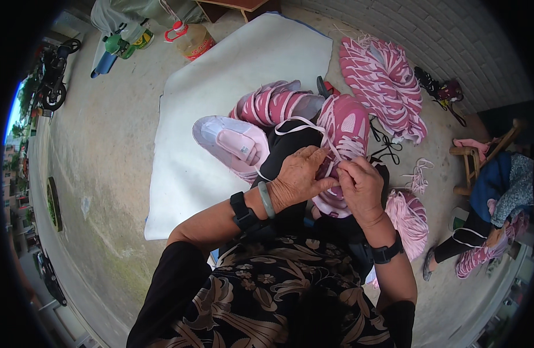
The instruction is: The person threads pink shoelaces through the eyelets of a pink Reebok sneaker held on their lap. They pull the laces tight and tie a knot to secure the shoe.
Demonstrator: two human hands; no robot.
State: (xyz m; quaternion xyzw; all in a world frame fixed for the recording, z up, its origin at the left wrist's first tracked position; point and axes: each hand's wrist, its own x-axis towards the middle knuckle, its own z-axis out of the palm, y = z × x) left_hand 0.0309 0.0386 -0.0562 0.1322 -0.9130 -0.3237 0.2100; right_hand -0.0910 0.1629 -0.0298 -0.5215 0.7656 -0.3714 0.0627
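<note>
A pink sneaker upper [347,119] lies across my lap with its toe pointing away from me. Pale pink lace [351,144] crosses its front, and a loose length loops off to the left over my dark trousers. My left hand [300,178] grips the shoe's left edge near the ankle opening, fingers bent and thumb pointing right. Close beside it, my right hand [361,188] pinches at the lacing; its fingertips partly hide the lace. To the left, a nested stack of pink uppers [272,106] rests by an upper with a pale lining [229,139].
A white sheet [214,75] covers the ground ahead. Bundled pink uppers [383,87] lie far right, with pale laces [406,223] near my right knee. A capped bottle [191,40] stands at the back. Another person [504,197] sits at right, holding pink uppers.
</note>
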